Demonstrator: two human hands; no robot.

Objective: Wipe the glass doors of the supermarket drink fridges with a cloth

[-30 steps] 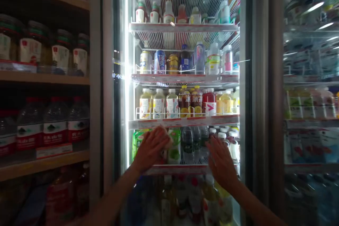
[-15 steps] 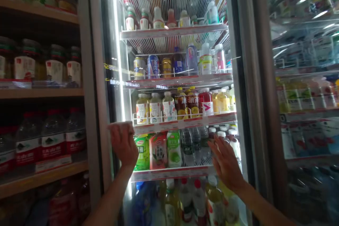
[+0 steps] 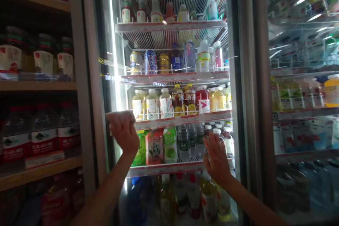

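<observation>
The glass door (image 3: pixel 238 77) of the lit drinks fridge stands upright and shut, its dark frame running down the right side and its pane showing reflections over the stocked wire shelves behind. A pale cloth (image 3: pixel 119 116) is pressed flat against the pane near the door's left edge, level with the shelf of tea bottles, bunched under the fingers of the left hand (image 3: pixel 124 132). The right hand (image 3: pixel 216 159) lies open, palm flat on the glass, lower down and towards the right frame.
</observation>
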